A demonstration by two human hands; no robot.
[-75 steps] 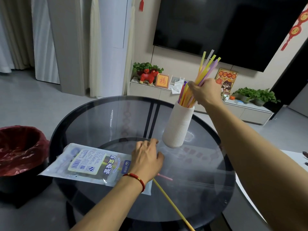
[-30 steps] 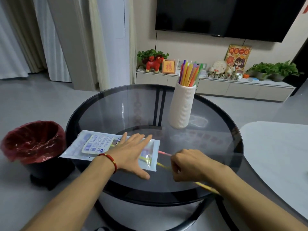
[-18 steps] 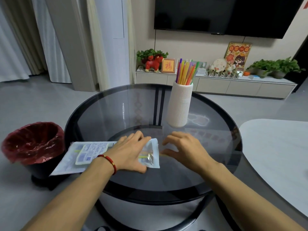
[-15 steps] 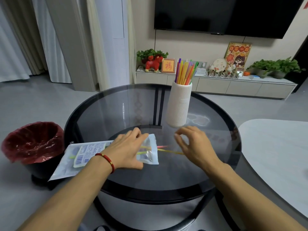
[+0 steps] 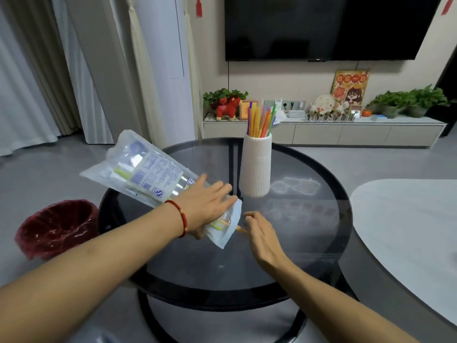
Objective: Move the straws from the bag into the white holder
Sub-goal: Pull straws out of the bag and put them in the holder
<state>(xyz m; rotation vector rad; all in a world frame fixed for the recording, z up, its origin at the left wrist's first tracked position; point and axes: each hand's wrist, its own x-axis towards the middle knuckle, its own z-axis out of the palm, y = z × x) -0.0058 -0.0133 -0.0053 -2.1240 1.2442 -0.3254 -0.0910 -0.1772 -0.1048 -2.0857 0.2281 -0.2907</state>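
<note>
My left hand (image 5: 206, 206) grips the clear plastic straw bag (image 5: 148, 173) near its open mouth and holds it tilted, the closed end raised to the left above the table. A few straws (image 5: 220, 222) show inside the mouth of the bag. My right hand (image 5: 259, 233) is just right of the bag mouth, its fingertips at the end of a yellow-orange straw (image 5: 240, 229) that sticks out. The white ribbed holder (image 5: 256, 167) stands upright on the round glass table (image 5: 309, 219), with several coloured straws (image 5: 261, 118) in it.
A bin with a red liner (image 5: 55, 227) stands on the floor left of the table. A light grey table (image 5: 408, 231) lies to the right. Behind are a low TV cabinet (image 5: 346, 132) with ornaments and plants, and a wall-mounted TV.
My left hand has lifted the bag off the table and tilted its closed end upward. My right hand moved in to the bag mouth, onto the protruding straw.
</note>
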